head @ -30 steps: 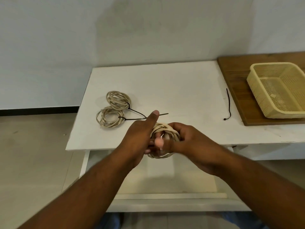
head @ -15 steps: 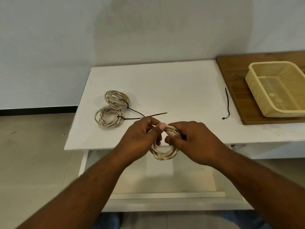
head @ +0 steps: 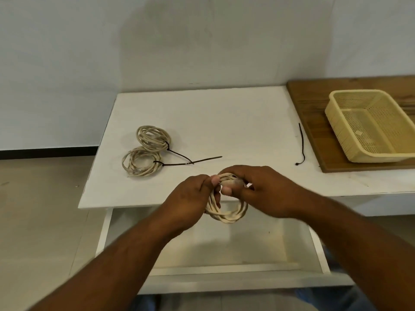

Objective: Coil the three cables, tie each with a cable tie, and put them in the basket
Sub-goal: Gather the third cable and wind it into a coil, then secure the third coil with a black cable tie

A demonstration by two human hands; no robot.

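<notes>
Two of the three cables look finished. The far coil (head: 152, 138) and the near coil (head: 140, 161) lie touching each other on the left of the table (head: 213, 117). Each is cinched by a black tie whose long tail (head: 202, 160) trails off to the right.

The third coil (head: 226, 212) is wound but shows no tie that can be made out. It hangs in the air over the table's near edge and the open drawer (head: 224, 250), held at its top by both hands. The left hand (head: 190, 198) pinches the strands with curled fingers and thumb. The right hand (head: 262, 189) has its fingers curled over the bundle and its thumb pressed up from beneath.

A loose tie (head: 302, 142) lies on the table's right side, just beside the wooden board (head: 305, 97), and is probably meant for this coil.

The basket (head: 341, 129) stands on that board at the far right, well apart from all three coils, and none of them is in it. What seems left is tying the third coil and moving all three into the basket.
</notes>
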